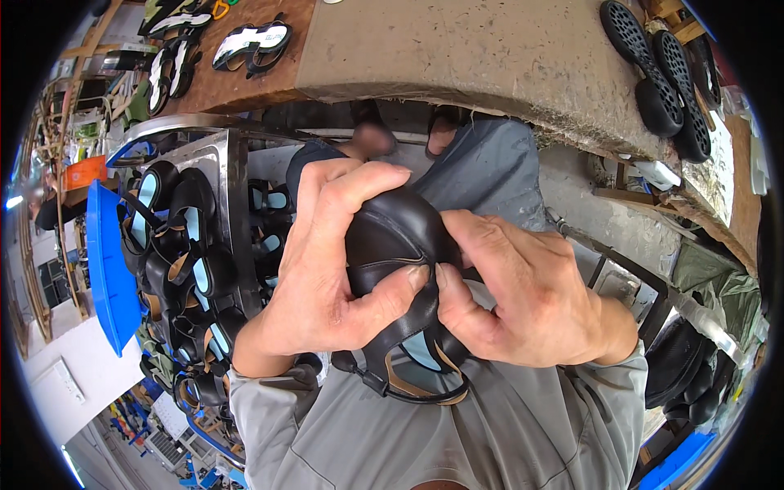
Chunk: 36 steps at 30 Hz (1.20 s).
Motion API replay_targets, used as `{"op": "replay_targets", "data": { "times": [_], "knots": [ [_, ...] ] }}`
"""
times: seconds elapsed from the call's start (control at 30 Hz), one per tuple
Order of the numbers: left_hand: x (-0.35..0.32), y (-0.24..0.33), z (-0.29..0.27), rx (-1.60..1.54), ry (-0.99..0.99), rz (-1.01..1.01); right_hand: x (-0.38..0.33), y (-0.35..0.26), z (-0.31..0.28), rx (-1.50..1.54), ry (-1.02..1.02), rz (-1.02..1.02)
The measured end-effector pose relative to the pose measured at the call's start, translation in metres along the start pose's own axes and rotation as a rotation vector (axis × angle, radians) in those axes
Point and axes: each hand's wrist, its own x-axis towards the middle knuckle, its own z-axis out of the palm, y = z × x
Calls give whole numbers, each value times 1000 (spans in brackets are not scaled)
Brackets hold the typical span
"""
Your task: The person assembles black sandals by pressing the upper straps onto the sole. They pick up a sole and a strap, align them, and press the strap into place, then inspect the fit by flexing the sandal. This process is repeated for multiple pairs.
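Observation:
A black leather shoe (pixel 394 227) with a closed toe, a back strap and a pale blue insole is held in front of my chest. Its toe points away from me, and the open heel end lies close to my grey shirt. My left hand (pixel 322 261) wraps around the left side, fingers over the toe and thumb pressing on the upper's edge. From the other side my right hand (pixel 531 286) grips the shoe, its thumb tip close beside the left thumb at the opening's edge. Whatever lies between the thumb tips is too small to make out.
On the left, a metal-framed rack (pixel 233 212) holds several similar black shoes (pixel 192 220) beside a blue plastic bin (pixel 113 265). Ahead stands a worn brown workbench (pixel 457 49), with a black sandal (pixel 253 45) at its left and black soles (pixel 653 82) at its right.

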Motion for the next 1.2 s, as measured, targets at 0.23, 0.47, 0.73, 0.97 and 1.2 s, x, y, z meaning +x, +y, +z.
{"op": "replay_targets", "data": {
  "times": [0.23,0.47,0.73,0.97,1.2],
  "knots": [
    [-7,-17,-4,-115,20,162,-5,26,5,687,-45,118],
    [-5,-4,-3,-43,-34,72,5,25,-10,919,-299,571],
    [9,4,-12,-272,-102,-111,-1,24,8,778,-116,419],
    [9,-33,-25,-500,-147,-80,-19,27,32,1028,-258,321],
    [19,-45,-18,-410,-167,118,-20,20,27,969,-235,323]
  ]
}}
